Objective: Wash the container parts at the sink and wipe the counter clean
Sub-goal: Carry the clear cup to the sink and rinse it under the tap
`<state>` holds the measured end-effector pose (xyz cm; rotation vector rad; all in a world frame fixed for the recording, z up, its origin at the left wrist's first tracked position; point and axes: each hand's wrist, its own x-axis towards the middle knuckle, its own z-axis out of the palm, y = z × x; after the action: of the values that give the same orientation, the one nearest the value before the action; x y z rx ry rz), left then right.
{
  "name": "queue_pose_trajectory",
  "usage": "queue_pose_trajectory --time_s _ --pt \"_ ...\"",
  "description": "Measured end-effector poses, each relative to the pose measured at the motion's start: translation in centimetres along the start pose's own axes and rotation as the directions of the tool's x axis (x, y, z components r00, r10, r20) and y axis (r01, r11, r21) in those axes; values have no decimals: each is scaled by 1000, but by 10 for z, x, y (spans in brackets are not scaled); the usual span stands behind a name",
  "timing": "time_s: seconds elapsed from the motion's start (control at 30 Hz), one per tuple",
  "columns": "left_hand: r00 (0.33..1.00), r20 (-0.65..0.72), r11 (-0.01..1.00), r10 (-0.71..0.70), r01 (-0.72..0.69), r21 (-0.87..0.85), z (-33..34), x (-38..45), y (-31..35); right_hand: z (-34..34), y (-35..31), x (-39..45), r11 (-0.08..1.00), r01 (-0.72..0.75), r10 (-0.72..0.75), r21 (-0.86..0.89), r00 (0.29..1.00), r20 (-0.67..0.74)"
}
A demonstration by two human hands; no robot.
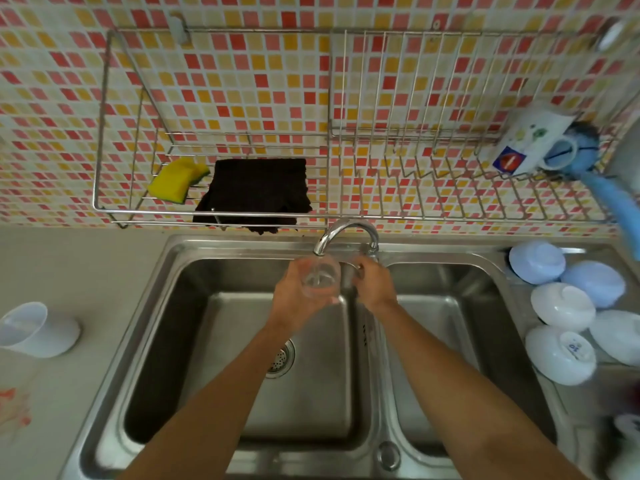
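- Left hand (294, 299) wrapped around clear cup (320, 277), fingers closed on its wall; cup upright under spout of tap (341, 233), over left basin of sink (221, 341).
- Thin stream of water running from spout into cup.
- Right hand (372, 285) at tap base, fingers curled near the handle; grip on anything not clear.
- Drain strainer (280, 358) visible in left basin, between the forearms.
- White container (33, 329) lying tilted on surface (69, 271) left of sink, well apart from the hands.
- Wall rack (221, 213) above sink: yellow sponge (178, 180) just beside dark cloth (256, 194), cloth draped over front rail.
- Mug (533, 142) on its side at right end of rack.
- Upturned bowls (561, 306), white and pale blue, clustered on drainboard right of sink.
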<state>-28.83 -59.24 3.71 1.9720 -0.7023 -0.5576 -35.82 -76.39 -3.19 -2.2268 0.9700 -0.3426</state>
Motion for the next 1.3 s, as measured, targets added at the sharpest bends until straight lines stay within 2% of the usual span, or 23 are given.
queue_pose_trajectory --time_s 0.13,0.27,0.4,0.57,0.7,0.77,0.83,0.93,1.13,1.3 --pt "1000 4 1000 2 -2 -20 -4 -4 -5 -12 6 3 958 -95 137 270 980 -142" --pt "997 -81 993 -6 -4 -118 -5 -8 -5 -17 9 -4 929 -122 206 348 955 -216" --pt "995 -93 990 36 -48 -130 -7 -11 -5 -19 1 -15 908 -136 241 397 944 -227" --pt "997 -68 987 42 -52 -153 -8 -11 -6 -9 4 -55 974 -78 136 210 952 -275" --pt "994 -100 975 33 -54 -217 -7 -10 -5 24 38 -94 995 -7 -3 -95 994 -106" --pt "994 -96 977 43 -62 -203 -5 -11 -3 36 50 -111 959 85 -100 -269 994 -42" --pt "994 -101 978 51 -70 -196 -4 -12 -1 41 57 -119 916 144 -151 -373 989 12" --pt "994 -93 978 54 -71 -198 -3 -15 -1 43 60 -118 892 172 -153 -418 985 79" --pt "992 -88 984 89 -101 -150 -5 -15 -4 53 61 -116 891 115 -64 -439 990 129" --pt "998 -51 997 -40 37 -61 -7 -13 -21 55 58 -117 921 56 5 -385 988 155"
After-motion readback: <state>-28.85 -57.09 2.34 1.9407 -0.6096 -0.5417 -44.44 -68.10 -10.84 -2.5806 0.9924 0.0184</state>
